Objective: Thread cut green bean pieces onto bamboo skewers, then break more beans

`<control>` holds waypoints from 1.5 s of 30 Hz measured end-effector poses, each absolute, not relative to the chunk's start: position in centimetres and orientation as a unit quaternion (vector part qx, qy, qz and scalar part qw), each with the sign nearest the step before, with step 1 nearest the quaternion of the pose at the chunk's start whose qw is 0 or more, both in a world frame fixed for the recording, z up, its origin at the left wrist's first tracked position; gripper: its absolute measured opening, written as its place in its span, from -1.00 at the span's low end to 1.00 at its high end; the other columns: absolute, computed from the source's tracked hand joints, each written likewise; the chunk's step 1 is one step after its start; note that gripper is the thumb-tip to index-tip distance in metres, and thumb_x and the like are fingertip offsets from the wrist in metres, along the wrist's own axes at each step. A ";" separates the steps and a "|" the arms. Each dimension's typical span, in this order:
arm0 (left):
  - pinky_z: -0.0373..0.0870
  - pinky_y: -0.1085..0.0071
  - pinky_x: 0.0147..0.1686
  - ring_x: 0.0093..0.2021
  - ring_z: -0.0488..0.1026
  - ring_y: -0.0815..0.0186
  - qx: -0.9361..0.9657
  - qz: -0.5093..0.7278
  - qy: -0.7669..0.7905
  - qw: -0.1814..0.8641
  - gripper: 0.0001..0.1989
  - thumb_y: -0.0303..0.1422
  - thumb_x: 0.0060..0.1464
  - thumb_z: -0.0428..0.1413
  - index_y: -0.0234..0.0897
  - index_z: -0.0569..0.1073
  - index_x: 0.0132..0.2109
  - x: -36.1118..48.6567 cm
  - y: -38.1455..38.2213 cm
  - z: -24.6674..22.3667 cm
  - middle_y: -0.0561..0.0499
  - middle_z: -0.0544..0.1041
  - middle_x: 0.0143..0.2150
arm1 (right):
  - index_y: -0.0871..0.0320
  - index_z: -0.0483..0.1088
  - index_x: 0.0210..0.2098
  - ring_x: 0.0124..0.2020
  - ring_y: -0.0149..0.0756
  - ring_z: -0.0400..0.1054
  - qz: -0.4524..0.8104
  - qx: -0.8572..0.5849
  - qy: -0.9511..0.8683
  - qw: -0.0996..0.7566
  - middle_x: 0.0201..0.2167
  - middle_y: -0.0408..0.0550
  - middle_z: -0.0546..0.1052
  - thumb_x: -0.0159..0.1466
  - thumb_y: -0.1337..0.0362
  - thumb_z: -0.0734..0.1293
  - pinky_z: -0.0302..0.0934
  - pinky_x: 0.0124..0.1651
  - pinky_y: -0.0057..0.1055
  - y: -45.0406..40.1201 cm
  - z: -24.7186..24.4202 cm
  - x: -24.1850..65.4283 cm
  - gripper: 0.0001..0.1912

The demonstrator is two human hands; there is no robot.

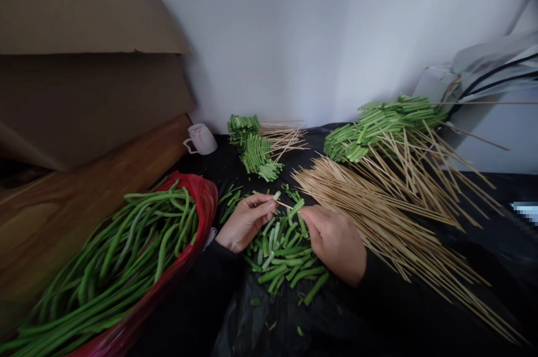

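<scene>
Between thumb and fingers, my left hand pinches a short piece of green bean. My right hand is closed on a thin wooden skewer, whose tip meets the bean piece; whether it has gone in I cannot tell. Beneath both hands lies a loose heap of cut green bean pieces on black plastic sheeting. To the right of my right hand spreads a big pile of bare skewers.
Skewered beans are stacked at the back middle and back right. Long uncut beans fill a red plastic bag at left. A white mug stands by the wall, near a cardboard box.
</scene>
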State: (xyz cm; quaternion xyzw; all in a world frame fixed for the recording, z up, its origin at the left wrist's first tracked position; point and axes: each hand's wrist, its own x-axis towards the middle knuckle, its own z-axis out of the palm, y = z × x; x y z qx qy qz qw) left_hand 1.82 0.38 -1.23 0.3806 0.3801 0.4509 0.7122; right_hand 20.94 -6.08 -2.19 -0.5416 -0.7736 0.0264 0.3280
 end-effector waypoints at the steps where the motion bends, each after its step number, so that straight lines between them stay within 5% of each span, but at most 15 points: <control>1: 0.35 0.59 -0.38 -0.46 0.43 0.51 0.382 0.449 0.381 0.713 -0.76 -0.44 -0.27 0.42 -0.37 0.60 -0.37 1.8 0.4 -1.3 0.04 0.55 -0.45 | 0.17 0.44 -0.20 -0.26 -0.30 0.42 0.028 -0.542 -0.774 0.326 -0.32 -0.06 0.54 0.34 0.42 0.10 0.12 -0.23 -0.42 -6.1 -2.2 20.9 -0.72; 31: 0.34 0.53 -0.29 -0.40 0.44 0.45 0.435 0.423 0.368 0.705 -0.77 -0.37 -0.24 0.42 -0.37 0.61 -0.37 3.0 -0.7 -1.5 0.01 0.58 -0.42 | 0.15 0.43 -0.24 -0.24 -0.30 0.42 0.070 -0.526 -0.771 0.353 -0.30 -0.06 0.55 0.34 0.41 0.11 0.13 -0.20 -0.42 -6.2 -2.3 20.7 -0.74; 45: 0.24 0.45 -0.35 -0.43 0.36 0.37 0.614 0.400 0.431 0.526 -0.79 -0.26 -0.14 0.35 -0.31 0.55 -0.40 2.7 -0.4 -0.9 0.04 0.50 -0.44 | 0.16 0.45 -0.24 -0.22 -0.29 0.43 0.012 -0.554 -0.746 0.369 -0.31 -0.04 0.55 0.39 0.33 0.11 0.15 -0.18 -0.43 -5.6 -1.7 21.5 -0.72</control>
